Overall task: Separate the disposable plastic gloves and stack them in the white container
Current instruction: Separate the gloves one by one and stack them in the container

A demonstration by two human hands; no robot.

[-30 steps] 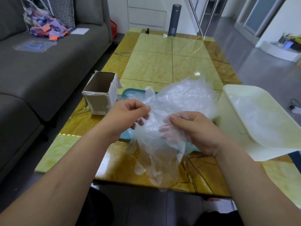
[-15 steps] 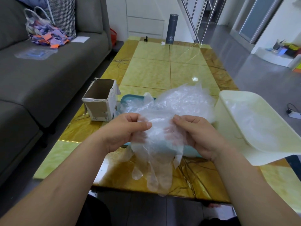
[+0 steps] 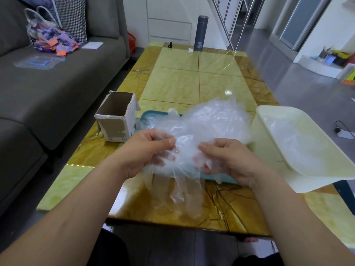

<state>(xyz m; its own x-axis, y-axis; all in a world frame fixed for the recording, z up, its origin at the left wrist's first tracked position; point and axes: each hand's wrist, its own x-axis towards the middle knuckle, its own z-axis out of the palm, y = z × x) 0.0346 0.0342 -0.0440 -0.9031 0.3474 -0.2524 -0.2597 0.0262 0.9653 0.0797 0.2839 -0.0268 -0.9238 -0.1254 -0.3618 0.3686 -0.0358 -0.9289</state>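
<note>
Pinching the held gloves (image 3: 180,181) near the cuff: left hand (image 3: 146,150) fingers (image 3: 166,142) and right hand (image 3: 228,160) fingers curl on the film, and the glove digits hang below. Just beyond the fingers, the unsorted pile (image 3: 211,120) on the teal tray (image 3: 148,117) looks large. Right of the fingers, the white container (image 3: 269,150) holds a thin layer. Judged early, with most still to separate

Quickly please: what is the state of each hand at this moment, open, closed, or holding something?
Left hand: closed, pinching the clear plastic gloves.
Right hand: closed, gripping the same gloves.
</note>
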